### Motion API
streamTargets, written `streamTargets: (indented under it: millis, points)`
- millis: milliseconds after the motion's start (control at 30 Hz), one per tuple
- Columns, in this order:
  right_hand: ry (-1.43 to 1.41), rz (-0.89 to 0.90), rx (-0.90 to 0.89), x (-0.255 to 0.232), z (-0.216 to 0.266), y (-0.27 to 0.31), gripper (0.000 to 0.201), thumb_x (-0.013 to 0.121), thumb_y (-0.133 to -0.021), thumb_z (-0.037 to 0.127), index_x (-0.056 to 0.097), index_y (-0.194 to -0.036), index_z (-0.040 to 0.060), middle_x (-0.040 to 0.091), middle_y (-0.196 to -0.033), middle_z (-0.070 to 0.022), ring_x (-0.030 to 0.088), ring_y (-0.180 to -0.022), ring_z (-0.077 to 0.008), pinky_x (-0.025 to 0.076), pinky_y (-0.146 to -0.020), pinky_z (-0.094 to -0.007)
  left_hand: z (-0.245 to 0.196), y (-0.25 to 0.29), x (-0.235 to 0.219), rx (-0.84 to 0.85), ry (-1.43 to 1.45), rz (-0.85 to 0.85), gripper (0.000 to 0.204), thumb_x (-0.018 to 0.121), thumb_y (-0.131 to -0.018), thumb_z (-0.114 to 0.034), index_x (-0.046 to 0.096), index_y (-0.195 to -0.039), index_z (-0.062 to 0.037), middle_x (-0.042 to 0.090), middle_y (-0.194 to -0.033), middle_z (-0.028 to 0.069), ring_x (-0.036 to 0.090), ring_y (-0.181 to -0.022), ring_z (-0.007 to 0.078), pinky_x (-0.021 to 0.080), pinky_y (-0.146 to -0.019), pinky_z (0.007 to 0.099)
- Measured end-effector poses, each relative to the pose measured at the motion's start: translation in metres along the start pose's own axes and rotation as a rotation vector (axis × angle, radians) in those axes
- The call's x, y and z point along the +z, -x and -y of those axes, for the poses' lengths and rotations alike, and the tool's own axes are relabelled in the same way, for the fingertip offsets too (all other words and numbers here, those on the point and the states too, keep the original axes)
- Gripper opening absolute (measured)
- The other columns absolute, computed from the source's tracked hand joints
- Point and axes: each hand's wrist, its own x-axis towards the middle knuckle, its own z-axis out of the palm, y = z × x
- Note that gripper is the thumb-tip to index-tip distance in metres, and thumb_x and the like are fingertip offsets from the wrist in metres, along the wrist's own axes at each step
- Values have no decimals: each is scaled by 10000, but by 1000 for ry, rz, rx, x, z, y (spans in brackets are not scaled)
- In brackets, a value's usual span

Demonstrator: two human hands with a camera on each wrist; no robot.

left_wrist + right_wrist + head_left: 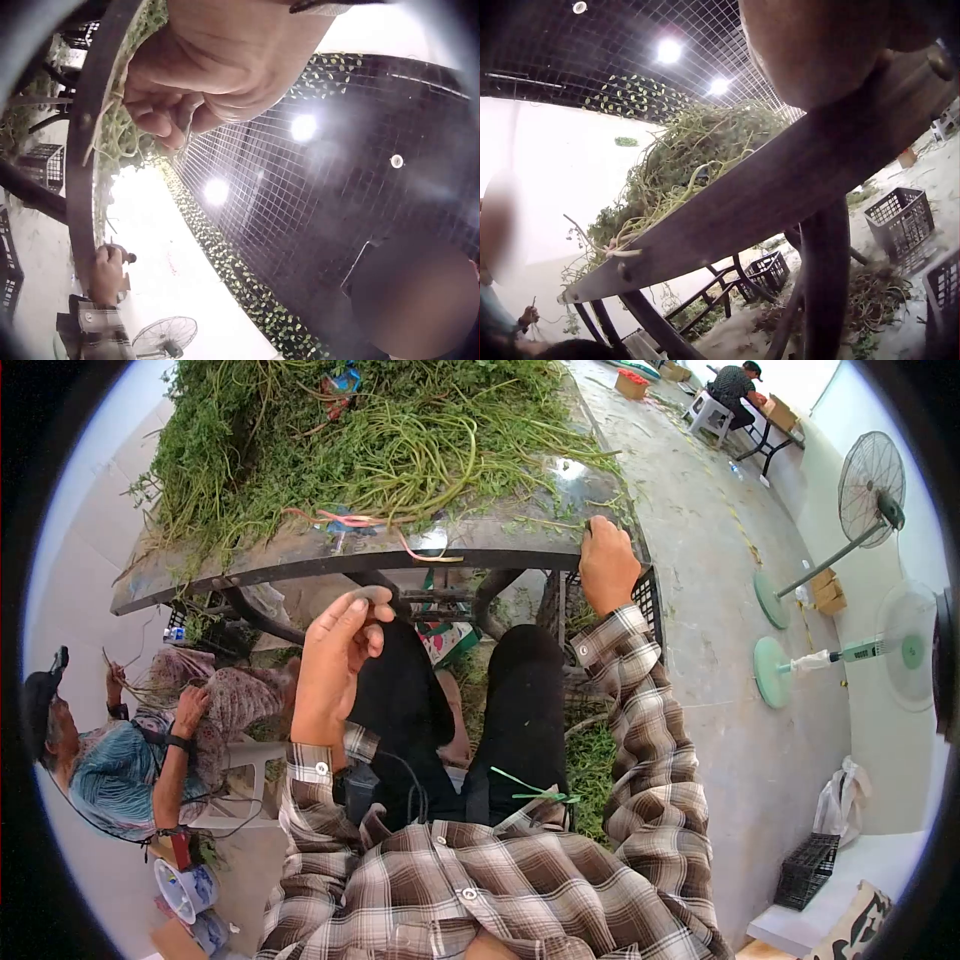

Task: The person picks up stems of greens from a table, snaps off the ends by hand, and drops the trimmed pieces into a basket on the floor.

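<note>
My left hand is raised in front of the table's near edge, its thumb and index finger pinched together. Between those fingertips is a small grey piece, which also shows as a thin greyish sliver in the left wrist view; I cannot tell what it is. My right hand grips the table's near right corner with bent fingers, the fingertips hidden in the head view. A big heap of green leafy stems covers the table. Pink and white ties lie by its front edge, close to the left hand.
Another person sits at the left, holding stems. Black crates and fallen greens are under and beside the table. Two fans stand along the right wall. Far back, someone sits at a small table.
</note>
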Motion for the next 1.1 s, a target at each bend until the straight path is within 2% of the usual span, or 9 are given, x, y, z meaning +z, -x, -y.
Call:
streamTargets:
  millis: [267,600,733,800,867,933,1000,1033,1100]
  points:
    - [-36,-73,-38,5,-3,1,80,476,-828,141,488,-894,98,543,-830,-82,530,-826,-310,457,-632,-446,-35,-14,50,91,-55,156,271,476,-925,-191,574,-1059,22,585,-843,26,490,-640,62,395,-568,187]
    - [-18,-111,-61,-1,0,2,77,516,-806,105,480,-874,98,521,-791,-75,527,-786,-291,455,-591,-409,-61,-87,100,214,85,288,251,471,-922,-160,584,-1048,25,609,-840,33,480,-602,46,391,-540,180]
    - [-4,-15,-71,-6,-2,1,106,524,-806,118,479,-898,90,518,-814,-78,524,-806,-285,461,-615,-402,-67,-121,99,279,260,239,254,468,-924,-159,580,-1052,30,614,-833,36,489,-593,47,394,-525,182]
    - [0,67,-95,-12,0,-1,137,530,-809,128,480,-926,78,520,-842,-93,522,-830,-291,459,-646,-403,-65,-133,89,343,436,207,259,473,-922,-161,571,-1062,33,613,-823,37,484,-588,49,394,-522,182]
    - [0,141,-87,-25,5,-6,156,532,-810,133,485,-946,72,527,-866,-99,523,-848,-293,460,-661,-401,-61,-138,76,360,470,158,269,479,-922,-171,556,-1077,34,604,-810,27,479,-584,50,386,-517,186]
    - [-68,214,-104,-26,-3,-9,201,539,-812,143,500,-990,58,547,-902,-124,529,-882,-310,454,-683,-400,-53,-141,56,386,633,71,276,455,-939,-171,536,-1111,30,581,-838,18,422,-566,60,348,-518,207]
    - [-217,443,13,-41,3,-22,198,547,-816,147,535,-968,22,563,-872,-150,545,-839,-318,447,-685,-376,-52,-137,42,411,700,-4,261,433,-949,-154,516,-1111,31,550,-790,17,400,-546,68,336,-499,217]
    - [-216,458,-6,-43,8,-31,198,547,-816,147,535,-968,22,563,-872,-150,545,-839,-318,447,-685,-376,-50,-137,35,448,754,-52,255,427,-951,-153,506,-1108,31,527,-764,15,399,-544,69,334,-492,217]
    - [-473,696,232,-49,19,-48,186,549,-822,144,560,-921,-12,567,-822,-167,554,-774,-318,438,-686,-355,-49,-135,30,469,812,-151,238,410,-957,-150,484,-1100,26,468,-705,7,394,-537,69,329,-475,215]
